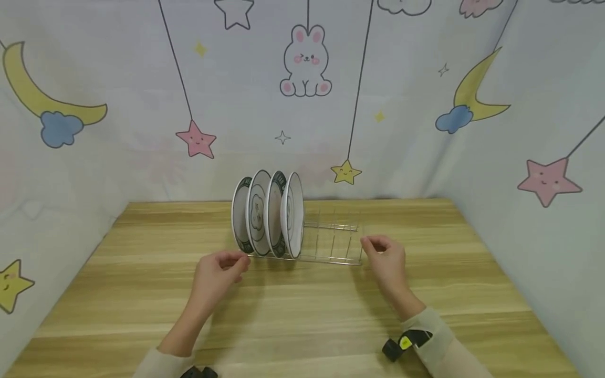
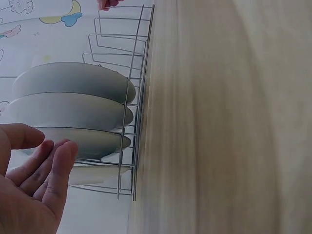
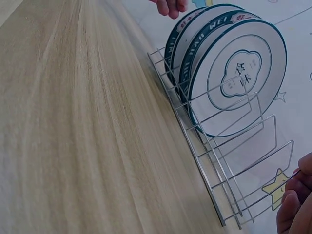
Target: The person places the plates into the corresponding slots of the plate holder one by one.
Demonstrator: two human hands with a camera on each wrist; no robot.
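Several white plates (image 1: 293, 215) with dark green patterned rims stand on edge in a metal wire dish rack (image 1: 331, 261), at its left end. My right hand (image 1: 388, 260) pinches the wire at the rack's right end between thumb and fingers; the right wrist view shows these fingers (image 3: 295, 192) on the end loop. Close to the rack's left end is my left hand (image 1: 218, 266), its fingers loosely bent. In the left wrist view that hand (image 2: 36, 180) appears in front of the plates, with no wire visible between thumb and fingers. Whether it touches the rack is hard to tell.
The rack stands on a wood-grain table (image 1: 302, 325), towards its back edge. Behind and beside the table hangs a pale cloth (image 1: 255, 94) printed with stars, moons and a rabbit. The rack's right-hand slots hold no plates.
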